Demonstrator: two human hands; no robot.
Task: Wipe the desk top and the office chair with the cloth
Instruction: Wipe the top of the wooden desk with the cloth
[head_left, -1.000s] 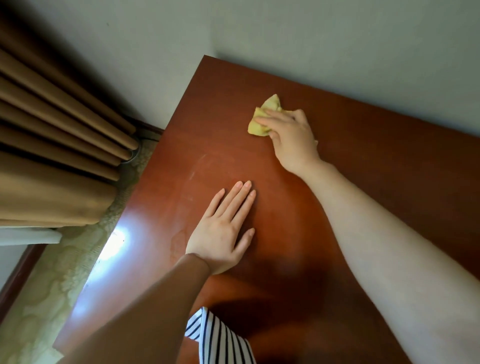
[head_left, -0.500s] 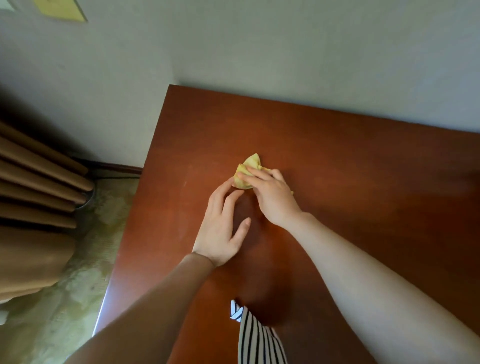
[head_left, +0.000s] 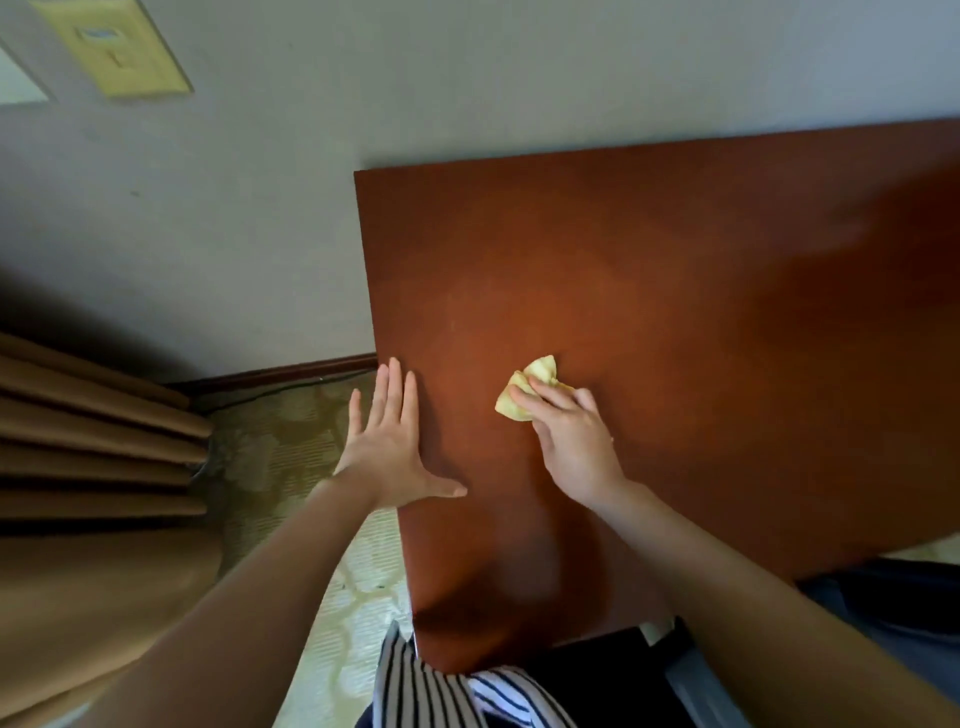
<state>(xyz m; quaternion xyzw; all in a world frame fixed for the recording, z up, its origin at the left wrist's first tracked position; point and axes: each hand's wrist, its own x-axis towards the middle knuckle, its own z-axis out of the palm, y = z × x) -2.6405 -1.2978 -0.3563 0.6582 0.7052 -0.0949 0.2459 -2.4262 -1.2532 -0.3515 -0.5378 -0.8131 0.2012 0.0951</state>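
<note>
Wiping the surface with a cloth.
Gripping it in the right hand; laying the left hand flat at the edge.

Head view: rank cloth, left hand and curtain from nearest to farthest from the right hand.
1. cloth: under the right hand's fingers.
2. left hand: at the desk's left edge.
3. curtain: far left, off the desk.
</note>
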